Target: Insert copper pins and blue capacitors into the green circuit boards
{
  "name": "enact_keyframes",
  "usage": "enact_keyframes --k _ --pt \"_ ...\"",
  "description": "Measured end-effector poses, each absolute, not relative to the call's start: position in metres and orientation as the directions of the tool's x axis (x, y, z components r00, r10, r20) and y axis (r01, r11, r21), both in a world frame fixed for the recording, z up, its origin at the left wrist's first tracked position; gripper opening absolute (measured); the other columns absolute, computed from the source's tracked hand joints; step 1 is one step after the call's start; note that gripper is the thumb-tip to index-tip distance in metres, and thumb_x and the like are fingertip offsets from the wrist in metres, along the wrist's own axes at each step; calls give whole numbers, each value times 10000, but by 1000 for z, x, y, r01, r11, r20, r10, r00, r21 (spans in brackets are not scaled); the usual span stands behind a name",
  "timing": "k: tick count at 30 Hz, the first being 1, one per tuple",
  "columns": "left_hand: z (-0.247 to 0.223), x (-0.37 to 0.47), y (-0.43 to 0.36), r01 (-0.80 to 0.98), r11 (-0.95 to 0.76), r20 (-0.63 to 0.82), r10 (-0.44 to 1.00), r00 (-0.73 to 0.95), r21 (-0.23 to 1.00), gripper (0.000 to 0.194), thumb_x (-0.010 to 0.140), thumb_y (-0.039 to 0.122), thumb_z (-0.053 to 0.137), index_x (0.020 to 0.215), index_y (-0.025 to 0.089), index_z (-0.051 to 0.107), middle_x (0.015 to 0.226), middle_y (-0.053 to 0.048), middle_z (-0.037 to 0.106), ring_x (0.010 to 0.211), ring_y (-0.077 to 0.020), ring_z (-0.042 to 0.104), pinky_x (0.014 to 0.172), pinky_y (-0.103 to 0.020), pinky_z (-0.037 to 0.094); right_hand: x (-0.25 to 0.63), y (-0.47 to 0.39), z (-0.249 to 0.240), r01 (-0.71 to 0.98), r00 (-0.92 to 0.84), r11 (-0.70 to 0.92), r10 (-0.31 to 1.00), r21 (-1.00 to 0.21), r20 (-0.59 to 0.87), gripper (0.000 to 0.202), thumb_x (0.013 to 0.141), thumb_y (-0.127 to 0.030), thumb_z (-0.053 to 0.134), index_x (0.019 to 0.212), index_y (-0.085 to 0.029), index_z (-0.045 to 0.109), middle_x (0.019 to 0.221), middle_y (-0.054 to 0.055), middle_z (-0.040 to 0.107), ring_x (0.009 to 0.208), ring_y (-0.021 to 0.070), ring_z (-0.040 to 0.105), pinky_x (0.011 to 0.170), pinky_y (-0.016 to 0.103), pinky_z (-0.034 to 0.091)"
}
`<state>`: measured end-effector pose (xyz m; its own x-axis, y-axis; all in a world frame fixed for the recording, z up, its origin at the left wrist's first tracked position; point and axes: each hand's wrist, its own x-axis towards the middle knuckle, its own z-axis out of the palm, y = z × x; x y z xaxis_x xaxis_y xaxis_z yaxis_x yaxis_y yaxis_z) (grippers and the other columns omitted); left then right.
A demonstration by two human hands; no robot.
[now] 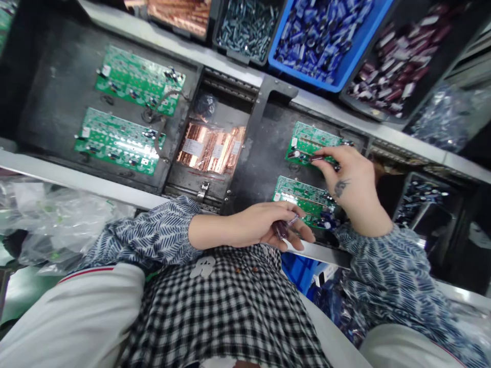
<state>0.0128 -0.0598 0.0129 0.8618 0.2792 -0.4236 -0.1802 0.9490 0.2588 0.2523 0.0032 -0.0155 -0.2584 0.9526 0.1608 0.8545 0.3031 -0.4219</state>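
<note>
My right hand (347, 176) pinches a dark-red cylindrical capacitor (316, 158) between thumb and fingertip, right over the upper green circuit board (315, 134). Whether its leads are in the board cannot be made out. Another capacitor (296, 154) stands on that board just left of my fingers. Several dark-red capacitors (281, 230) lie in my left hand (268, 225), its fingers loosely curled around them. This hand is in front of the lower circuit board (295, 190), which bears dark parts at its right end, and partly covers it.
Two more circuit boards (140, 76) lie in the left tray (57, 102). Copper-coloured strips (210, 148) fill the gap between trays. Along the back stand a blue bin (274, 59) of blue capacitors, a black bin (347, 97) of dark-red ones and other part bins. Plastic bags (57, 220) lie front left.
</note>
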Motion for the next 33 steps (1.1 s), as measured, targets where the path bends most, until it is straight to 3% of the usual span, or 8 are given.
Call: enact_keyframes --k 7,13,16,21,25,28,31,33 --pt "13 11 -65 -202 916 -365 330 871 346 235 1085 335 491 931 160 522 995 -61 718 744 -100 678 598 -186 472 251 7 -19 893 -335 350 937 -282 103 230 1023 -410 538 990 -270 718 987 101 740 885 272 689 755 423 552" --pt "16 15 -70 -314 886 -471 450 758 342 363 852 416 838 910 159 588 856 29 603 727 -51 540 675 -162 425 248 11 -23 921 -333 340 940 -188 67 249 991 -434 589 983 -215 707 965 119 731 826 284 676 693 416 531" --pt "17 14 -71 -373 886 -483 463 743 274 375 805 368 881 906 146 596 838 33 578 706 -45 518 655 -166 410 244 11 -25 937 -286 290 957 -195 45 252 950 -440 649 973 -195 703 933 122 713 832 301 672 719 438 539" --pt "15 14 -73 -443 872 -534 481 696 209 170 895 149 741 936 132 576 901 -7 614 767 -55 578 709 -189 425 227 -23 6 831 -281 322 947 -453 158 283 987 -413 591 1165 -208 670 1055 114 700 947 270 681 833 432 566" --pt "8 15 -76 -420 801 -462 593 660 427 251 858 207 774 955 153 548 804 41 536 694 -53 508 683 -197 396 214 -65 40 647 -441 311 897 -696 -9 171 1006 -377 588 1096 -258 671 827 4 691 700 169 654 666 307 549" --pt "9 -2 -82 -262 648 -342 652 677 716 271 880 288 751 997 159 544 929 -7 600 782 -87 552 731 -221 446 223 -66 39 646 -435 270 899 -714 -54 127 961 -395 664 998 -283 713 828 1 721 692 185 663 659 326 542" --pt "16 -46 -92 23 181 -157 773 615 983 243 956 281 647 1153 174 552 1143 -76 651 865 -128 607 808 -277 521 247 -43 19 801 -220 218 973 -557 64 143 930 -422 691 973 -292 731 904 43 747 797 253 665 780 430 544" --pt "19 -84 -97 379 -174 1 910 415 909 248 986 259 590 1222 186 567 1247 -101 647 1032 -189 645 953 -355 535 262 -26 4 896 -155 194 979 -399 130 175 941 -430 663 976 -274 734 975 82 757 957 316 647 911 514 499"
